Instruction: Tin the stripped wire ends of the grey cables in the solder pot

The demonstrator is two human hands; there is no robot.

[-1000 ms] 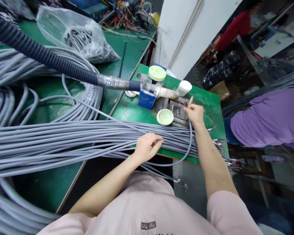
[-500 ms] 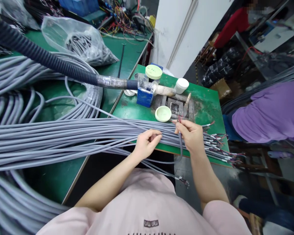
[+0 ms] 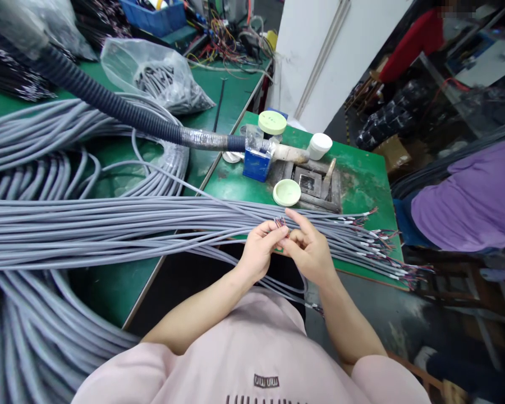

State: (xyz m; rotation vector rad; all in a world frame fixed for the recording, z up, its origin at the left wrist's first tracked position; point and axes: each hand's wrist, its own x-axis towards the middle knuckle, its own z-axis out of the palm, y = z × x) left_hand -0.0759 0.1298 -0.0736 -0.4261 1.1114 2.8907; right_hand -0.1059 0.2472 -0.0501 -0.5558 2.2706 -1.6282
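My left hand (image 3: 258, 249) is closed, pinching the thin coloured wires (image 3: 280, 222) at the end of a grey cable. Beside it, my right hand (image 3: 311, 249) grips the same cable end, thumb and fingers close to the left fingertips and the index finger stretched out. The held cable's grey jacket is mostly hidden by my hands. Just beyond lies a thick bundle of grey cables (image 3: 151, 221), running across the bench to stripped ends (image 3: 374, 241) at the right.
A solder pot (image 3: 309, 182) sits on the green bench (image 3: 362, 179) with a pale green lid (image 3: 287, 192) near it. Behind stand a white jar (image 3: 320, 146) and a blue box (image 3: 256, 164) under a corrugated hose (image 3: 143, 123). A person in purple (image 3: 467, 196) is at the right.
My right hand has brought the cable end left and toward me, away from the solder pot. My left hand has closed on its wires. The view has shifted slightly.
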